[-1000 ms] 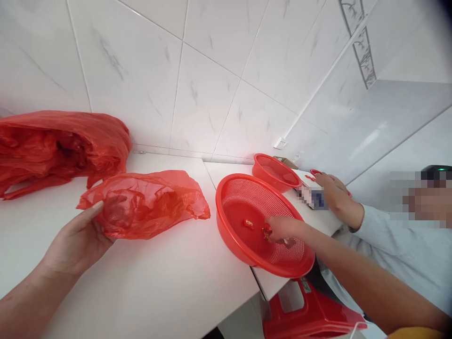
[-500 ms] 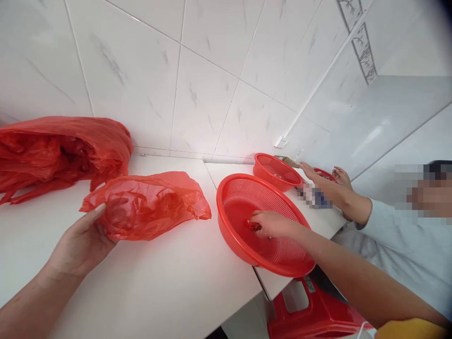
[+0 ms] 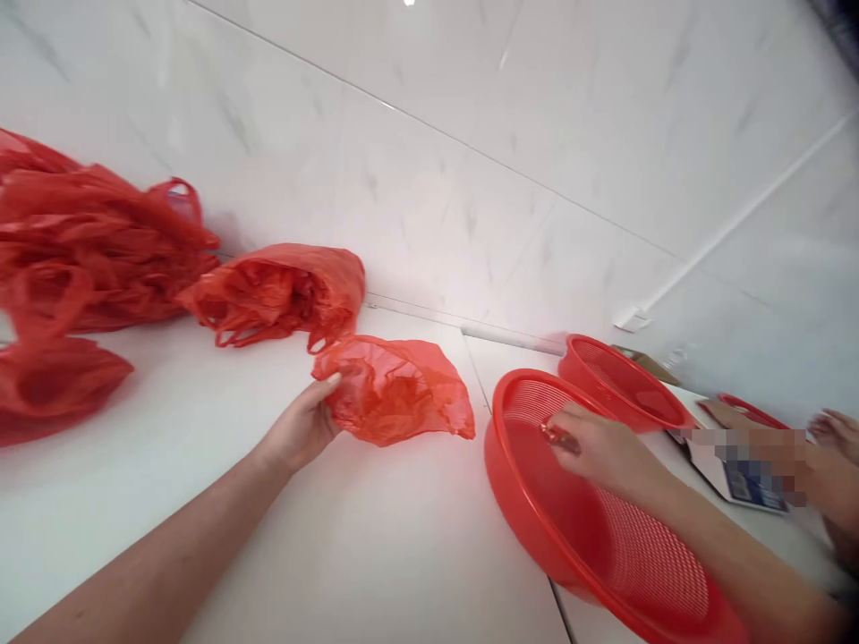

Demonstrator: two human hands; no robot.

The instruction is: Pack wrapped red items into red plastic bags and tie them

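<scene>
My left hand (image 3: 301,429) is closed on the near-left end of a thin red plastic bag (image 3: 399,394), thumb on top and fingers underneath. The bag lies loosely puffed out over the white table, its far end pointing right. Over the large red plastic basket (image 3: 530,510), at its left side, my right hand (image 3: 604,452) pinches small shiny red-wrapped pieces (image 3: 560,438) that look like sweets. The fingers partly cover them, so I cannot tell how many there are. My forearm hides part of the basket's inside.
Heaped red plastic bags (image 3: 94,241) lie at the left, with a bundle of bags (image 3: 295,291) by the wall and another red bag (image 3: 54,385) nearer. A second red basket (image 3: 624,385) stands behind mine. Far right, a co-worker's hand (image 3: 836,434) shows.
My right hand has closed on the wrapped pieces and lifted them from the basket's bottom toward its left rim. My left hand keeps the bag. The view has swung left, showing more bags.
</scene>
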